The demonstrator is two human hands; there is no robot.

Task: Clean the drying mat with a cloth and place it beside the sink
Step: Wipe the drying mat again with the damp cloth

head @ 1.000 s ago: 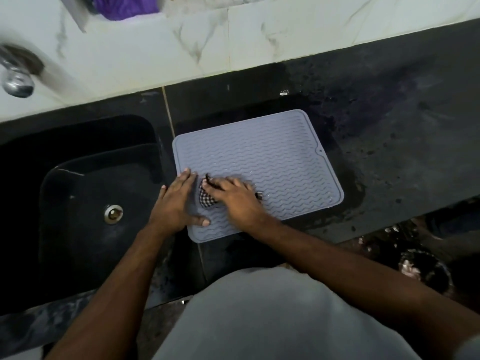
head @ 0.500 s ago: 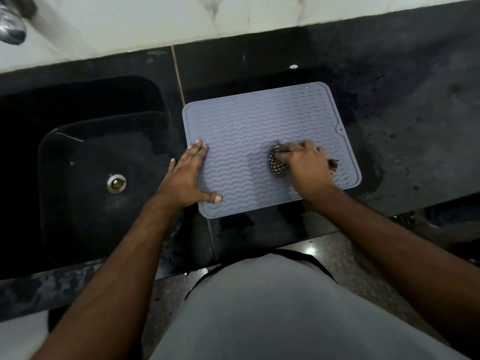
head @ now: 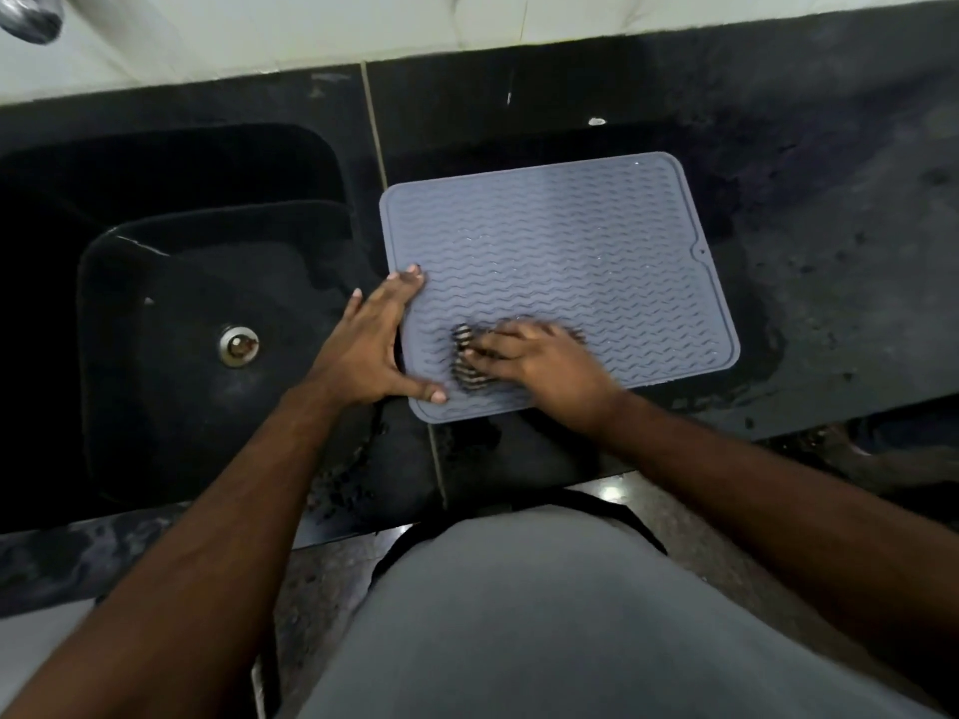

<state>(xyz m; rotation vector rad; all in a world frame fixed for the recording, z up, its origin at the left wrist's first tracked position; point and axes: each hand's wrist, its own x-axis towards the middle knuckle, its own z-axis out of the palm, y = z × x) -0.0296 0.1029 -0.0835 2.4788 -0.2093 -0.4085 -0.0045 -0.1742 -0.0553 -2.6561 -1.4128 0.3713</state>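
A grey ribbed drying mat (head: pixel 560 251) lies flat on the black counter, just right of the sink (head: pixel 171 313). My left hand (head: pixel 371 345) is spread flat across the mat's left edge, fingers apart, pressing it down. My right hand (head: pixel 539 360) presses a bunched black-and-white checked cloth (head: pixel 467 363) onto the mat's near-left part. The hand and cloth are motion-blurred. Most of the cloth is hidden under my fingers.
The black counter (head: pixel 830 225) to the right of the mat looks wet and speckled. A metal drain (head: pixel 237 345) sits in the sink bottom. A tap (head: pixel 31 15) shows at the top left, against white tiles. The counter's front edge runs just below the mat.
My right hand has swept the cloth from the mat's right side back to its near-left part. My left hand has stayed on the left edge. The view has shifted slightly.
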